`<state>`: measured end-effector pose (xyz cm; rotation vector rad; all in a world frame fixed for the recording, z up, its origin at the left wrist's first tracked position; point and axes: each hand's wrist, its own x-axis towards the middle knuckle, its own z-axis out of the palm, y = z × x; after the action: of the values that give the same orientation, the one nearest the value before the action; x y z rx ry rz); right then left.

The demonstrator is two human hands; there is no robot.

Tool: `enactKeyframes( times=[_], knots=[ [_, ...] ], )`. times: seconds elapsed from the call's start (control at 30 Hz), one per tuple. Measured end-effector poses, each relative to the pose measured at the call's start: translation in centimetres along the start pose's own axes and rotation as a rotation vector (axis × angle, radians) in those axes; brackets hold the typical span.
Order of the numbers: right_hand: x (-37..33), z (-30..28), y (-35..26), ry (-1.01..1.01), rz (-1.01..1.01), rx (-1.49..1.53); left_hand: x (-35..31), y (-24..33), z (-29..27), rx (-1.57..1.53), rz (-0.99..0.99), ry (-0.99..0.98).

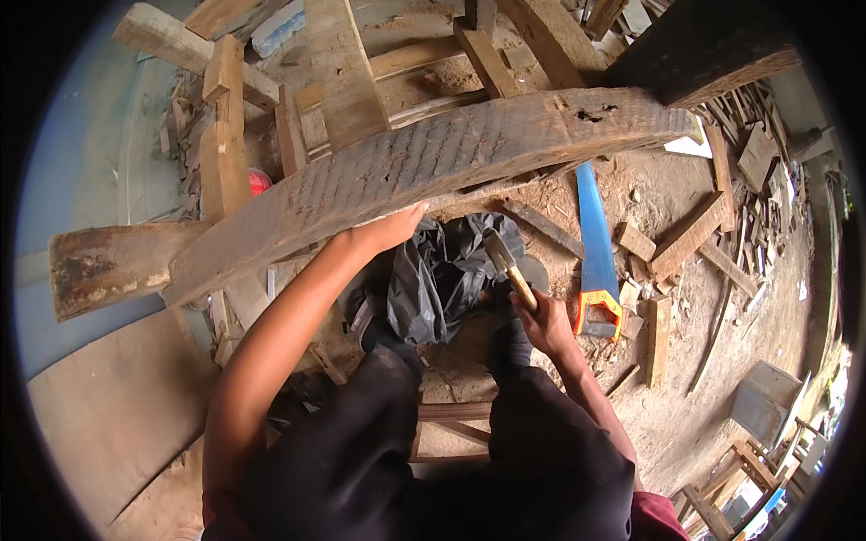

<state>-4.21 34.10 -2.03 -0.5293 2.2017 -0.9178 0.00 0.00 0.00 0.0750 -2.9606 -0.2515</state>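
Observation:
A thick, rough wooden beam (424, 149) with a worn, ridged face crosses the view in front of me at a slant. My left hand (390, 233) is up against its near lower edge, fingers drawn together; what they pinch, if anything, is hidden there. In my right hand (548, 326) is a hammer (518, 278), gripped by its light wooden handle. The hammer's dark metal head points up and left, above a crumpled black plastic bag (433, 279) on the ground between my feet.
A handsaw (595, 243) with a blue blade and orange handle lies right of the hammer. Offcuts (690, 236) and sawdust litter the ground on the right. Upright timbers (343, 72) stand beyond the beam. A wooden sheet (126, 406) is at left, a grey container (767, 401) at lower right.

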Motion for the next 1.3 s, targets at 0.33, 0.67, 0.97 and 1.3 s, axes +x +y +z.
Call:
enactKeyframes(
  times=[0.33,0.67,0.97,1.3],
  knots=[
    [3.6,0.2,-2.4,-0.01,0.004,0.0,-0.1,-1.6,-2.3,0.101,0.019,0.139],
    [2.9,0.7,-1.7,0.095,0.069,0.161,-0.1,-1.3,-1.3,-0.005,-0.042,0.169],
    [2.1,1.1,0.2,0.189,0.148,0.337,2.1,0.9,7.8,-0.527,-0.408,0.288],
    [2.3,1.8,0.0,0.236,0.175,0.366,-0.9,2.2,18.1,-1.043,-0.646,0.411]
  ],
)
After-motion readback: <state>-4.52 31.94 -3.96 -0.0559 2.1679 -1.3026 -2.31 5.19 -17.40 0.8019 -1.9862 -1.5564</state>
